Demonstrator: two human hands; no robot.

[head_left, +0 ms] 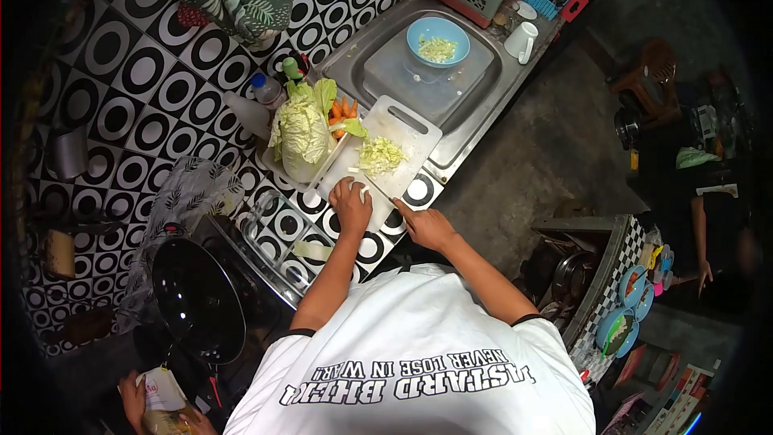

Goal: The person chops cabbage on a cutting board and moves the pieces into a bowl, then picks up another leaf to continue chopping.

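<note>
In the head view, a round light-blue plastic bowl [439,26] with chopped pale-green pieces stands in the far stainless-steel sink [345,67]. A crinkled whole cabbage [304,130] sits beside tapered orange carrots [341,109], left of the smooth white cutting board [415,143], which carries a chopped cabbage heap [381,155]. The right hand's [428,225] grip is clenched on a thin knife [382,189]; the left hand [351,206] bends over a white piece [365,188], its grip unclear.

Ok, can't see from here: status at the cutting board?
Left hand on a pale piece. Right hand gripping knife. Chopped greens piled on cutting board. Whole cabbage close beside it, not under blade.
</note>
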